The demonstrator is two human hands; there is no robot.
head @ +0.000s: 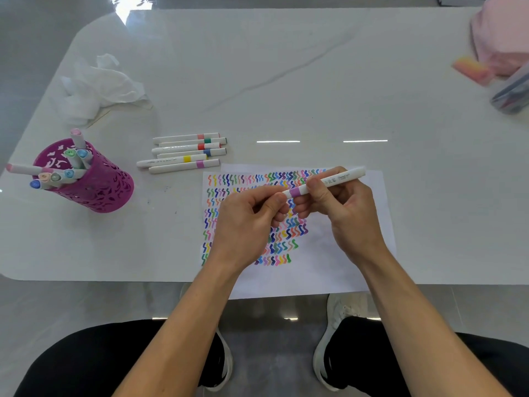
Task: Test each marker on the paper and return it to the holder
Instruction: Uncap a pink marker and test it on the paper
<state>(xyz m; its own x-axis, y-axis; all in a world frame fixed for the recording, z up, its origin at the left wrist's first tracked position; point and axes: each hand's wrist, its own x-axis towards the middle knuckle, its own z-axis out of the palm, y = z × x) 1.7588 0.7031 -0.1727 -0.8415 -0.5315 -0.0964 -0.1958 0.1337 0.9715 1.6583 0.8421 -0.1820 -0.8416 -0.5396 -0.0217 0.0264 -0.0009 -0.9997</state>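
The left hand pinches the cap end of the purple marker. The right hand grips its body, over the paper. I think the cap comes off or goes on. Next comes a squiggle, or the holder.

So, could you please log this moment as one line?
phase: purple-banded marker held over paper; left hand: pinches its end; right hand: grips barrel; loose markers: six beside paper; holder: several markers inside
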